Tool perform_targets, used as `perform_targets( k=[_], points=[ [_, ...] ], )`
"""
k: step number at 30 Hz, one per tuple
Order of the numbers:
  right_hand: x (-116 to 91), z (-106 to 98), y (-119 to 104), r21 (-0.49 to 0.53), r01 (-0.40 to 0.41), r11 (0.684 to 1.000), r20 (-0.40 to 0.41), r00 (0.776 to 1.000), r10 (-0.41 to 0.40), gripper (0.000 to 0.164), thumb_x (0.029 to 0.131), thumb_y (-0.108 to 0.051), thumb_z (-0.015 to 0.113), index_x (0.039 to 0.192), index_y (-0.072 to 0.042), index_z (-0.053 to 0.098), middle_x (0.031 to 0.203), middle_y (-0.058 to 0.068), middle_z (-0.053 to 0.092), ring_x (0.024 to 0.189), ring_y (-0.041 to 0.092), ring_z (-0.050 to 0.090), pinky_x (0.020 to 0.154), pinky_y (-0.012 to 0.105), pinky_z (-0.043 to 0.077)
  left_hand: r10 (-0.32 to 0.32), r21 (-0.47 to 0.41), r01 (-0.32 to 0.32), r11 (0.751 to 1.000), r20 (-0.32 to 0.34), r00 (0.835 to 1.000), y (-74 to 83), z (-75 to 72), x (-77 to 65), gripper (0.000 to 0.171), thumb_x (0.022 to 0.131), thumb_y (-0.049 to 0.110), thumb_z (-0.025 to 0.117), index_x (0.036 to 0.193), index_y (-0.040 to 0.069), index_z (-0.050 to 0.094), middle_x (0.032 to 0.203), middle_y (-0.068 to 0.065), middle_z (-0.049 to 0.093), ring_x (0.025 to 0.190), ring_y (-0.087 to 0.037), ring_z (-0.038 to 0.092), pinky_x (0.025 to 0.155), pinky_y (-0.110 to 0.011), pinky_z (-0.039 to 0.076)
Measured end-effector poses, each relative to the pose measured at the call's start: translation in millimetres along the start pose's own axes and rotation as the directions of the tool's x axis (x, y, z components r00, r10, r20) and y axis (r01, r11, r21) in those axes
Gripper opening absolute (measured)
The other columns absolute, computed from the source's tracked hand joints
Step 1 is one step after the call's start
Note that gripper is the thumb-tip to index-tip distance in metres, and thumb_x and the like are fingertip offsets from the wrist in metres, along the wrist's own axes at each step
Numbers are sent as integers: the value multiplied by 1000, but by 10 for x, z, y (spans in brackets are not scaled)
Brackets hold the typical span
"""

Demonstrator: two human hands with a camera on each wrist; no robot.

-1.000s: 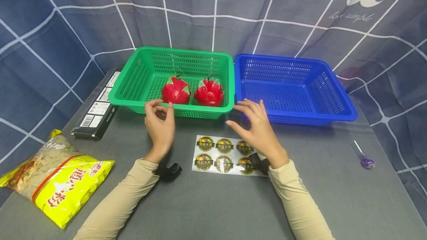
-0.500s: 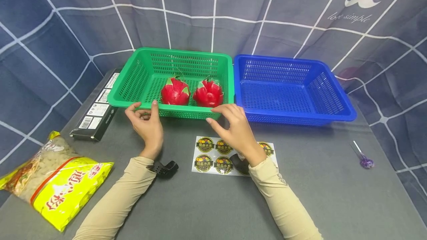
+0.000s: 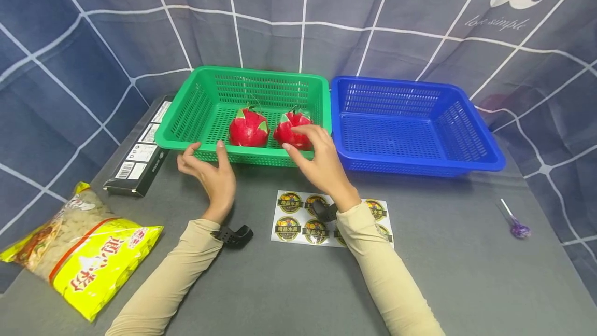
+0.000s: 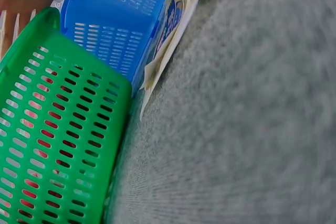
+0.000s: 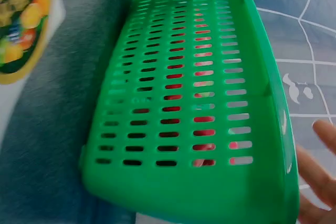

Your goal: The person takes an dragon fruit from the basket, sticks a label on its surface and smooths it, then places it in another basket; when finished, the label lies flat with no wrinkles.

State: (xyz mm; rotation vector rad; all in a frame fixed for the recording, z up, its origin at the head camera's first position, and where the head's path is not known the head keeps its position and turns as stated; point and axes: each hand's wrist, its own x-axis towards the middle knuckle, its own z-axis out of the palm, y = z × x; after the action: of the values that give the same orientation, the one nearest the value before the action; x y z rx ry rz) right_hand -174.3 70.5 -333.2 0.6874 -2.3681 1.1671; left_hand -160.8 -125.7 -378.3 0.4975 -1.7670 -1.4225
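Observation:
Two red dragon fruits sit side by side in the green basket [image 3: 186, 146] in the head view, a left dragon fruit [image 3: 247, 129] and a right dragon fruit [image 3: 283, 131]. Above the front rim, my right hand [image 3: 325, 166] reaches over the right fruit with thumb and fingers spread. It partly covers that fruit. My left hand [image 3: 218, 183] is at the front rim further left, fingertips right at the edge and thumb raised. Through the slots of the basket wall [image 5: 173, 174], red skin shows in the right wrist view, with my right fingers [image 5: 320, 177] beyond the rim.
Right of the green basket stands a blue basket [image 3: 392, 162]. A sheet of round fruit stickers [image 3: 295, 214] lies under the right forearm. At left are a black box [image 3: 140, 162] and a yellow food bag [image 3: 100, 263]; a purple lollipop [image 3: 519, 229] lies far right.
My right hand has moved left from the gap between the baskets, then forward over the right dragon fruit. My left hand has shifted left along the front rim. The fruits have not moved.

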Motion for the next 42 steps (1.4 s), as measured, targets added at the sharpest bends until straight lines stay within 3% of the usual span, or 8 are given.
perform_targets(
  k=[3, 7, 13, 21, 23, 30, 35, 42],
  points=[
    [122, 31, -10, 4, -55, 998, 15, 998, 55, 46, 83, -36, 62, 121, -10, 54, 126, 7, 51, 121, 19, 41, 93, 35, 44, -15, -28, 16, 999, 36, 999, 150, -24, -49, 44, 89, 23, 53, 119, 0, 30, 142, -20, 6, 139, -30, -1, 114, -25, 9],
    [317, 67, -19, -13, -63, 998, 4, 998, 63, 48, 84, -35, 60, 125, -11, 51, 130, 7, 47, 122, 18, 39, 98, 34, 41, -3, -53, 6, 999, 56, 998, 276, -49, -97, 43, 90, 17, 51, 120, -4, 29, 141, -24, 11, 139, -32, -1, 114, -25, 5],
    [597, 165, 7, -63, -135, 989, 25, 990, 137, 56, 85, -41, 57, 132, -14, 42, 135, 6, 40, 126, 17, 34, 105, 35, 32, 18, -70, -15, 997, 41, 999, 266, -53, -121, 43, 90, 17, 52, 119, -4, 29, 139, -23, 16, 138, -32, 2, 114, -26, 5],
    [771, 285, 79, -124, -225, 966, 94, 967, 237, 67, 85, -46, 54, 140, -16, 29, 141, 8, 31, 128, 21, 31, 105, 40, 32, 36, -65, -34, 997, 32, 999, 229, -53, -99, 42, 91, 18, 52, 119, -4, 30, 139, -24, 15, 138, -32, 3, 114, -26, 7],
    [776, 312, 110, -181, -261, 948, 138, 948, 287, 72, 85, -48, 54, 141, -16, 24, 143, 11, 27, 130, 24, 28, 105, 43, 32, 41, -63, -39, 997, 29, 999, 225, -48, -99, 42, 91, 18, 52, 119, -4, 30, 138, -25, 16, 137, -32, 4, 114, -26, 7],
    [743, 376, 163, -321, -347, 881, 297, 846, 442, 89, 81, -47, 60, 145, -17, 5, 149, 20, 0, 137, 39, 11, 108, 57, 20, 64, -66, -64, 996, 8, 998, 198, -29, -115, 41, 90, 17, 52, 118, -5, 32, 139, -27, 17, 137, -32, 6, 114, -28, 8],
    [738, 390, 142, -373, -357, 857, 337, 808, 483, 98, 75, -48, 66, 146, -18, 4, 149, 20, -1, 136, 40, 10, 108, 57, 19, 88, -67, -88, 994, 1, 996, 184, -36, -111, 41, 90, 17, 53, 118, -6, 33, 138, -28, 20, 137, -33, 8, 114, -30, 8],
    [748, 382, 113, -431, -335, 838, 362, 786, 501, 111, 66, -45, 76, 146, -19, 3, 146, 20, 12, 133, 38, 15, 106, 53, 26, 98, -75, -98, 992, -3, 995, 188, -40, -109, 41, 90, 16, 53, 118, -6, 33, 138, -28, 20, 136, -33, 11, 114, -28, 9]
  ],
)
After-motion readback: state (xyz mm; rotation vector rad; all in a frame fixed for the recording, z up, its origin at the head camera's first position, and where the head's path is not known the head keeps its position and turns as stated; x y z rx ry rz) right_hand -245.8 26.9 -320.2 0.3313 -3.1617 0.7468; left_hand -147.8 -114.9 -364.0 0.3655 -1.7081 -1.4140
